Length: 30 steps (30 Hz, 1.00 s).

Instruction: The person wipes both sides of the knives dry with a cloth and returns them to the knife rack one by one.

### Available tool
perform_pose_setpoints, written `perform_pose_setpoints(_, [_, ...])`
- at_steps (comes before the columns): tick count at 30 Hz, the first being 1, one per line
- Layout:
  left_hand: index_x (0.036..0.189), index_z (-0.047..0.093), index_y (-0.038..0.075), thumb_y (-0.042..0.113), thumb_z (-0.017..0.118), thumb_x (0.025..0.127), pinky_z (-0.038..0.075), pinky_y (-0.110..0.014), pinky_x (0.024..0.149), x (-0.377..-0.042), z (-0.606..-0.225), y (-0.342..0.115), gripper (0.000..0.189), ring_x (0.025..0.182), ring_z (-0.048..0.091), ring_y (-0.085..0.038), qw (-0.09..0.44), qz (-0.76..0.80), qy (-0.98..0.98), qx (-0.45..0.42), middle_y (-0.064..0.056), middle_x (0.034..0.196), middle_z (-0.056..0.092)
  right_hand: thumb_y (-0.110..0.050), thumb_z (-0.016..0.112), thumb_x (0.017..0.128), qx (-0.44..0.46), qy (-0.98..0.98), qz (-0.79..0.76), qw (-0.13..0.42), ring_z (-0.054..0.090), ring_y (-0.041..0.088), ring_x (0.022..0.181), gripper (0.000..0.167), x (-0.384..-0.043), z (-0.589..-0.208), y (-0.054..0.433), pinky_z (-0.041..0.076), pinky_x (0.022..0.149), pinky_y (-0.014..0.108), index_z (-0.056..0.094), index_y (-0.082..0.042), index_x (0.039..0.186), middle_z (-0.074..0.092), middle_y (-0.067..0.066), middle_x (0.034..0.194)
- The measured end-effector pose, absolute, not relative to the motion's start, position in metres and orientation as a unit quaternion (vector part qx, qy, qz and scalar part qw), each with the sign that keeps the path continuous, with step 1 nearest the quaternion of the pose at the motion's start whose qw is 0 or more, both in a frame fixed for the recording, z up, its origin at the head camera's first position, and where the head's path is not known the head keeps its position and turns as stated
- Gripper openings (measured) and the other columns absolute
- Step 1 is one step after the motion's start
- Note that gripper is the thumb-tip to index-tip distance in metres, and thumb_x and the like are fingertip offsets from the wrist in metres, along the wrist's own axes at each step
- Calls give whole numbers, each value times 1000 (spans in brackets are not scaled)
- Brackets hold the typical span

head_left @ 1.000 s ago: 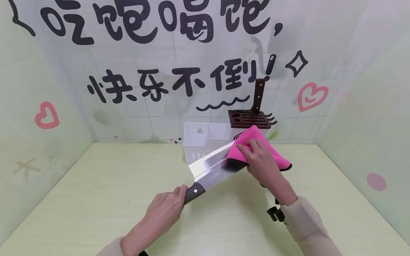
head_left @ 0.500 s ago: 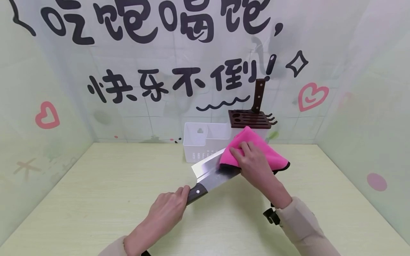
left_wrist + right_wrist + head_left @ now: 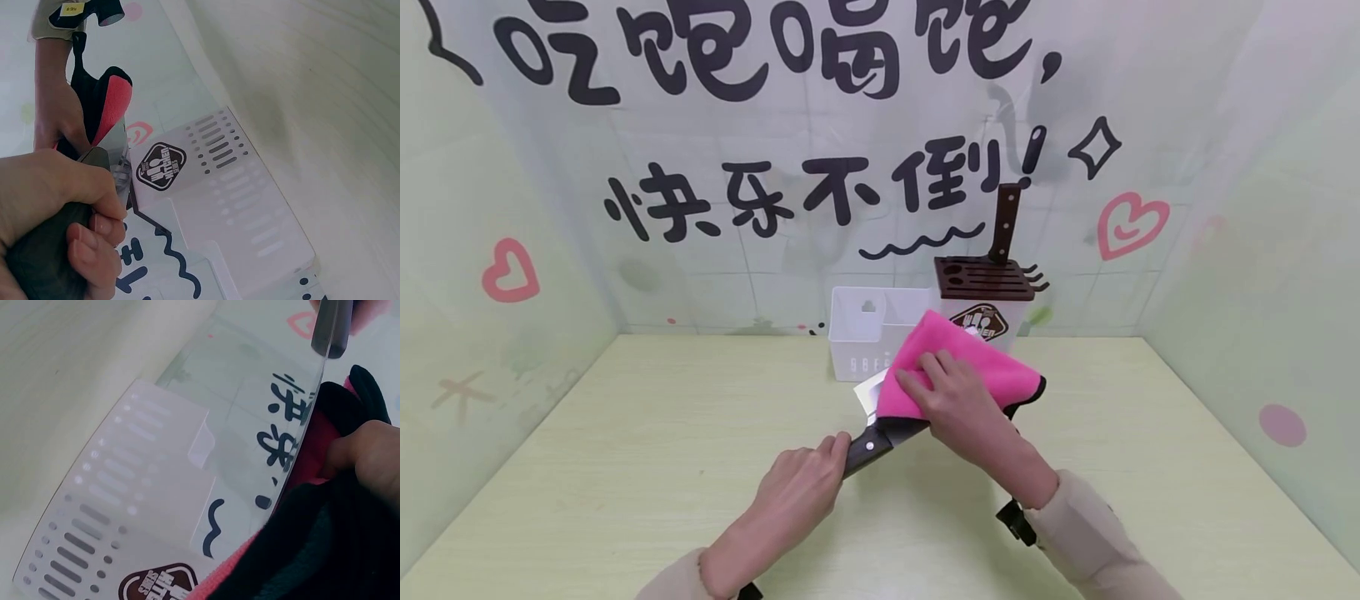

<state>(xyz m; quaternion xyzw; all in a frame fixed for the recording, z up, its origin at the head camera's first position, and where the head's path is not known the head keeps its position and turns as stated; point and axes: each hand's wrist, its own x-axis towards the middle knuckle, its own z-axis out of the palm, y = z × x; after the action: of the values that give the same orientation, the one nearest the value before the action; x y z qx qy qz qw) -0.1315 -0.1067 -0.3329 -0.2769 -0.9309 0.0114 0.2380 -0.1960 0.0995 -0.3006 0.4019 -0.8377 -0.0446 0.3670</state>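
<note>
In the head view my left hand [image 3: 797,487] grips the dark riveted handle [image 3: 868,447] of a cleaver, its blade slanting up to the right above the table. A pink cloth [image 3: 988,358] with black edging lies over most of the blade; only a bright corner near the handle [image 3: 868,393] shows. My right hand [image 3: 958,404] holds this cloth against the blade, fingers bent on its pink side. Seen from the left wrist, my left fingers [image 3: 94,250] wrap the handle. From the right wrist, the blade appears nearly edge-on beside the cloth's black underside [image 3: 281,544].
Behind the hands stands a white holder [image 3: 857,321] with open compartments. Its right part has a brown slotted top [image 3: 985,283], where another knife [image 3: 1006,221] stands handle up, with small hooks on the side. Printed wall sheets [image 3: 760,275] surround the pale table [image 3: 647,433].
My right hand has slid the pink cloth along the blade, down and left toward the handle, uncovering the holder's logo. My left hand has shifted slightly right, still gripping the cleaver.
</note>
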Motion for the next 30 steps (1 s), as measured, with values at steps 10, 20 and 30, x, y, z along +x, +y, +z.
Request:
perform_pose_setpoints(10, [79,44,2,5,71,66,33,-22,34,-133,-335,-102,31,41,43,-13,254,-20,-931,-262,-4,57,47,-11,70,71,415,-836,-59,354,48,22,82,38,-186,-300,94,47,71,27,60,-10,108,54,10,95])
perform_pose_setpoints(20, [79,45,1,2,69,65,31,-21,36,-133,-335,-101,28,45,42,-12,203,-135,-936,-255,-3,58,49,-7,71,67,430,-808,-2,403,50,21,79,41,-182,-308,92,46,66,27,60,-8,106,55,10,94])
perform_pose_setpoints(30, [87,51,-1,-4,53,76,31,-17,38,-134,-326,-105,11,44,34,0,30,-436,-860,-262,3,58,44,-8,54,80,433,-758,65,484,51,27,84,30,-177,-298,92,45,70,32,60,-7,109,54,15,97])
